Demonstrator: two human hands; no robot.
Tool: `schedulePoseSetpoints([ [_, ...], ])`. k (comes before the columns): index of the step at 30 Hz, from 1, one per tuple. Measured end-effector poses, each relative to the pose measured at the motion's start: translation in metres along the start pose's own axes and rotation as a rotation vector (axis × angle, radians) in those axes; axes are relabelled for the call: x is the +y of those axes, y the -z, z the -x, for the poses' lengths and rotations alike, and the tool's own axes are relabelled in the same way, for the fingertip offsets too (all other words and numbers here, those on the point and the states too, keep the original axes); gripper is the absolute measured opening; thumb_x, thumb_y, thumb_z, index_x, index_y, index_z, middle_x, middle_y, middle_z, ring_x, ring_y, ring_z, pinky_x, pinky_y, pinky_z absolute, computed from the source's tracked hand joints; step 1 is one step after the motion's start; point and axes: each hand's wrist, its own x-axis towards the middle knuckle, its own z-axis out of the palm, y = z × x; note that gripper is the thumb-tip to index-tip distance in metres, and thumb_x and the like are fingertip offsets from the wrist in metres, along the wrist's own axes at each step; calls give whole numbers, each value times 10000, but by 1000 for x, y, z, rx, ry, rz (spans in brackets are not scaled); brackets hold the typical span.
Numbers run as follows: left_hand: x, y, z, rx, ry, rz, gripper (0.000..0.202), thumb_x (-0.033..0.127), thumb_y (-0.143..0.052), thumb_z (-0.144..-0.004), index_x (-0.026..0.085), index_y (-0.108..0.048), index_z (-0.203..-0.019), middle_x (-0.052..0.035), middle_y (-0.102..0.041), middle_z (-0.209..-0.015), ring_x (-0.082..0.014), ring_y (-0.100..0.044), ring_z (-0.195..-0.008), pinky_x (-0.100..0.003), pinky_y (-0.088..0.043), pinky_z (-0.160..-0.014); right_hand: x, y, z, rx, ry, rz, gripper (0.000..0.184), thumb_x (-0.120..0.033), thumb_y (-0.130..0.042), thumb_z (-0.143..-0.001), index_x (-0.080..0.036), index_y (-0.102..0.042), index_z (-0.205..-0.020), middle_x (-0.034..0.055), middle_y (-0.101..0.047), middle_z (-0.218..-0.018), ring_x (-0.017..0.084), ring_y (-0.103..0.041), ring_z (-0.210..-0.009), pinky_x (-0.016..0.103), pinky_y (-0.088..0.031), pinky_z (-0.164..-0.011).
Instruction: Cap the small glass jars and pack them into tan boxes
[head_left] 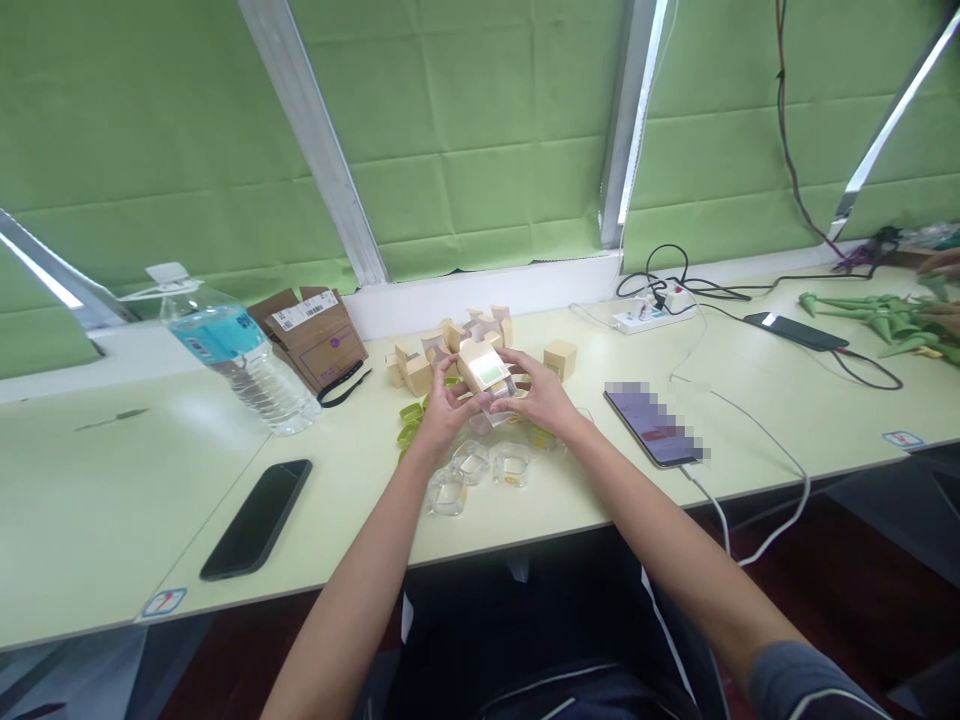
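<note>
Both hands met over the desk (112,480) w/ a small tan box (484,368) gripped between them: left hand (444,408) closed on its near-left side, right hand (538,396) wrapped round the right end. Just behind the hands sat a cluster of similar small boxes (450,345). Directly below the hands, clear plastic trays (480,470). Green loops (411,422) beside left wrist. Water bottle (232,350) & black phone (257,518) well left; a lit phone (654,422) near the right.

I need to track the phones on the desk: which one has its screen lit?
The phone right of the hands, plugged into a white cable. The black phone at left and the one far right are dark.
</note>
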Motion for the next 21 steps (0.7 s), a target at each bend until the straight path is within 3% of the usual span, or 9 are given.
schedulePoseSetpoints([
  [7,5,-2,0,32,9,37,981,409,-880,-706,283,-261,-1456,-96,-718,-1081,-253,-731,-943,-403,-596,-841,-5,3,3,-90,37,-15,873,-381,-840,-728,-316,-459,-1511,80,-570,-1461,282,-578,-1285,417,-544,-1006],
  [15,13,-6,2,5,44,64,970,412,-861,-732,265,-277,-1492,-120,-722,-1128,-279,-729,-1000,-404,-584,-868,-5,4,4,-84,21,-18,875,-338,-801,-767,-321,-402,-1546,89,-579,-1442,269,-606,-1234,442,-533,-1028],
  [21,14,-6,4,-16,96,24,1033,449,-858,-731,238,-254,-1541,-135,-728,-1121,-258,-728,-962,-367,-572,-837,2,3,2,-54,10,-50,902,-368,-814,-753,-367,-382,-1545,66,-424,-1581,271,-570,-1266,450,-554,-1013],
])
